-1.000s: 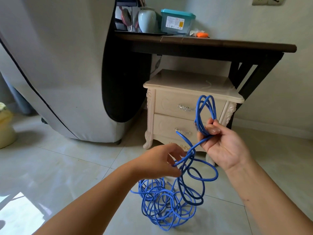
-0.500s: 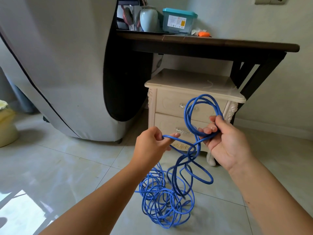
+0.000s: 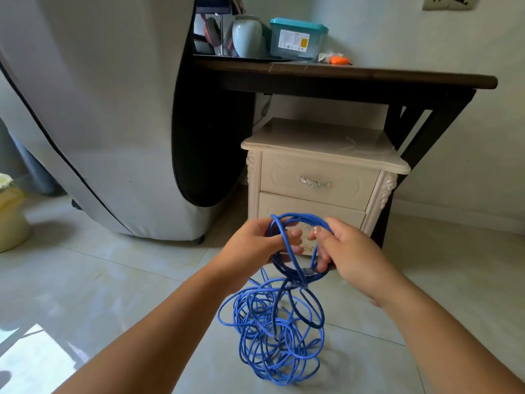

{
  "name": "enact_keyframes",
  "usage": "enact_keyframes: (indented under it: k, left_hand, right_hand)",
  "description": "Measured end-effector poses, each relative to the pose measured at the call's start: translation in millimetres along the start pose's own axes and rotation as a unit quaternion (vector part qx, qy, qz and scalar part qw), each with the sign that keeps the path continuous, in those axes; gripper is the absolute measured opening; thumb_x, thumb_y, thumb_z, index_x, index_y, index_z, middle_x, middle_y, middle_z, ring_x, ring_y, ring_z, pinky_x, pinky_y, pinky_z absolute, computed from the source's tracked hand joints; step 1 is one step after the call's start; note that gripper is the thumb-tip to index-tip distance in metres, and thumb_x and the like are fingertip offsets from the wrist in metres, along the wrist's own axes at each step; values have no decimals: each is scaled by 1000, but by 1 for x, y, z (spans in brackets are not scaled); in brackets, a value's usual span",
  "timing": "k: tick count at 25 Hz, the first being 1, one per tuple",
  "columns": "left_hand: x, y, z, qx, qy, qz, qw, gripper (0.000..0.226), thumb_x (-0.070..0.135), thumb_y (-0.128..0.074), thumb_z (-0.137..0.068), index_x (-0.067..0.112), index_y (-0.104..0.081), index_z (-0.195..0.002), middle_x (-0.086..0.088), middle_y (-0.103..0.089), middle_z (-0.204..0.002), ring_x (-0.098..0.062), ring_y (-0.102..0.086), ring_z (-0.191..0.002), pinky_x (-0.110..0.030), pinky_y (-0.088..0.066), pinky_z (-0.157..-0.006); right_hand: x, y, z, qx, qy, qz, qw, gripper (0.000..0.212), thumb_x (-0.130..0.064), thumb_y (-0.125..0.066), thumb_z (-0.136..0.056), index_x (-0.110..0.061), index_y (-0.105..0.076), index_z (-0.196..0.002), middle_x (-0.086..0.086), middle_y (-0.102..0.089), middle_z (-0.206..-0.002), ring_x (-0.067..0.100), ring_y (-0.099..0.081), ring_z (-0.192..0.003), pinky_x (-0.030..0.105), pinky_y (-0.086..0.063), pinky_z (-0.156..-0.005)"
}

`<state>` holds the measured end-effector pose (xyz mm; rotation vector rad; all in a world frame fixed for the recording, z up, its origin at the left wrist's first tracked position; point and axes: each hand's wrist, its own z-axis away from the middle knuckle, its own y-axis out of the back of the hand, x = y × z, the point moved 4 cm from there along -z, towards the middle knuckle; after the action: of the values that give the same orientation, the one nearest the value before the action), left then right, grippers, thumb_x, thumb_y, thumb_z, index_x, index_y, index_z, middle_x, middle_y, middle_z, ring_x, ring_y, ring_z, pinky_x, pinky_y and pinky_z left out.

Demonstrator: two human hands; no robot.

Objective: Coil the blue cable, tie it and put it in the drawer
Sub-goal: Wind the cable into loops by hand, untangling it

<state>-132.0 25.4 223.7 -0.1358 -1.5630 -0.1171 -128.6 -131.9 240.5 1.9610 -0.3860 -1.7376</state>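
Cable [image 3: 279, 345]: partly gathered into a few loops, held up in front of the nightstand [image 3: 321, 137]; the rest heaped as a loose tangle on the floor [image 3: 127, 280] just below. Left hand [image 3: 252, 245] curled round the loops' left side; right hand [image 3: 346, 251] gripping the right side, thumb on top.

Just changed: both hands brought together on one bundle. Half a second ago, well apart, with the left drawing a strand sideways. A second ago, left lower still, taking that strand up near the tangle. Reads as one more turn laid onto the coil.

Bundle also lower in view now, across the bottom drawer front instead of up by the top one.

Judging by the tangle, early in the coiling. Not yet tied. Drawers [image 3: 318, 180] both closed. Likely next: left down again for another length.
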Motion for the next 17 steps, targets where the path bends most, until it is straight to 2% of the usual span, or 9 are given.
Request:
enact_keyframes:
  k: [3,6,8,10,12,13,15,17]
  left_hand:
    - [0,1,1,12,-2,-91,996,28,29,-57,-99,5,-64,-110,-2,-54,-67,-10,-57,-58,-18,-52,-60]
    - [2,4,0,22,-16,-141,990,31,35,-47,-103,7,-58,-98,-1,-42,-64,-10,-43,-51,-25,-50,-59]
    - [3,5,-3,31,-21,-222,974,33,38,-44,-104,10,-57,-94,-1,-45,-63,-13,-44,-53,-35,-49,-62]
    - [6,5,-4,20,-37,-310,950,32,37,-43,-104,10,-57,-94,0,-45,-64,-15,-41,-56,-35,-43,-61]
    - [8,2,-1,-12,-68,-368,927,25,32,-45,-104,16,-54,-87,2,-48,-65,-14,-42,-56,-33,-39,-60]
    - [8,1,1,-31,-90,-393,915,20,29,-46,-103,19,-54,-88,2,-54,-69,-16,-48,-60,-33,-42,-62]
    - [8,0,3,-69,-116,-428,894,12,23,-48,-102,19,-58,-97,1,-64,-83,-18,-59,-75,-30,-47,-71]
    - [10,6,2,-69,-121,-442,886,12,23,-51,-101,19,-63,-103,2,-66,-87,-14,-59,-78,-24,-45,-70]
  right_hand:
    - [-2,-6,2,-39,-2,14,999,26,-26,-39,-105,-23,-56,-85,-3,-61,-51,16,-61,-65,47,-54,-86]
    - [2,-9,4,-53,-15,-4,998,25,-26,-39,-105,-25,-56,-86,-4,-64,-57,22,-66,-74,49,-52,-90]
    - [4,-16,6,-41,0,4,999,16,-27,-42,-103,-31,-56,-108,-6,-68,-74,19,-68,-84,42,-52,-90]
    - [1,-17,6,14,58,37,998,35,-29,-46,-100,-39,-46,-133,-13,-60,-104,9,-58,-103,28,-45,-93]
    - [-9,-17,5,24,145,65,987,46,-37,-45,-97,-48,-37,-141,-24,-45,-126,1,-37,-126,22,-30,-105]
    - [-14,-21,5,-15,175,61,983,48,-43,-46,-95,-51,-36,-141,-32,-39,-130,-4,-29,-132,21,-24,-110]
    - [-13,-29,3,-106,173,36,978,54,-54,-58,-88,-52,-40,-138,-38,-41,-129,-7,-33,-132,23,-27,-112]
    - [-6,-24,-3,-99,139,66,983,56,-59,-67,-80,-46,-48,-131,-25,-52,-118,0,-45,-122,26,-36,-104]
